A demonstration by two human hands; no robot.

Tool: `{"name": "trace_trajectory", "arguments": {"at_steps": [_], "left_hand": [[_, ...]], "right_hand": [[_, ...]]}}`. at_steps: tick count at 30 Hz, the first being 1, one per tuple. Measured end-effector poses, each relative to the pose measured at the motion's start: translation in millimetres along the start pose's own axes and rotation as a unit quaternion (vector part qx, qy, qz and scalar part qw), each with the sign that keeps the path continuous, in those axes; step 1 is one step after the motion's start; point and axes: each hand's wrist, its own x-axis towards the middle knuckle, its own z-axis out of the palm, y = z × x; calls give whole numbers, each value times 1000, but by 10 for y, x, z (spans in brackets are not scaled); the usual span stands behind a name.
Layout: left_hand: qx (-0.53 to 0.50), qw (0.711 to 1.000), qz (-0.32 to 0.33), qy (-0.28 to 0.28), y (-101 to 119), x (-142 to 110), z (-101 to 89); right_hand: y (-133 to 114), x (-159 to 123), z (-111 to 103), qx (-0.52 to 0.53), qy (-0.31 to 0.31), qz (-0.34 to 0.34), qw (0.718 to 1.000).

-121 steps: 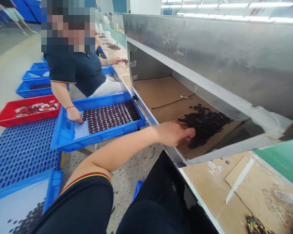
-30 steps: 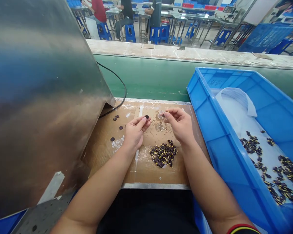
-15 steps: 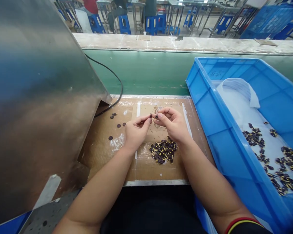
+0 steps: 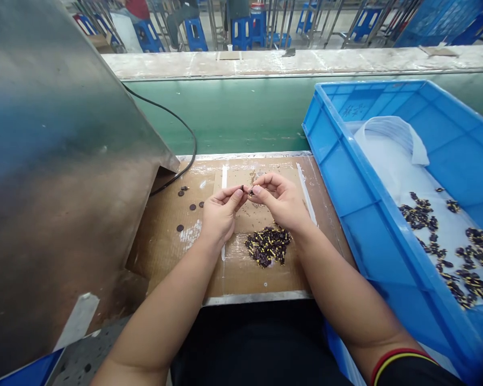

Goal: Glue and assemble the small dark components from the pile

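Your left hand (image 4: pixel 220 213) and right hand (image 4: pixel 284 205) pinch half-hidden dark bits (image 4: pixel 242 187); at three o'clock, a cut-off blue crate (image 4: pixel 356 214) holds black-yellow pieces (image 4: pixel 418 215).

left side: pretty tight, metal housing (image 4: pixel 76 134) walls it off, black cable (image 4: pixel 181 115) loops out beside it
right side: blue crate (image 4: pixel 346 177) wall blocks it
front edge: worktop (image 4: pixel 261 296) open between the forearms
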Motion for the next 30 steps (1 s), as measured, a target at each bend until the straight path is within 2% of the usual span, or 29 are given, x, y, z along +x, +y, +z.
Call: {"name": "trace_trajectory", "arguments": {"at_steps": [3, 8, 11, 19, 30], "left_hand": [[-14, 1000, -8, -7, 2, 5, -10], [-74, 996, -41, 1, 73, 3, -8], [-95, 995, -43, 3, 113, -15, -1], [-83, 996, -3, -19, 114, -58, 28], [-74, 997, 14, -27, 96, -70, 13]], "right_hand": [[7, -2, 19, 4, 9, -2, 1000], [53, 3, 68, -4, 94, -33, 995], [78, -4, 116, 4, 119, -54, 991], [72, -68, 269, 22, 144, -47, 988], [96, -82, 331, 12, 155, -76, 985]]}}
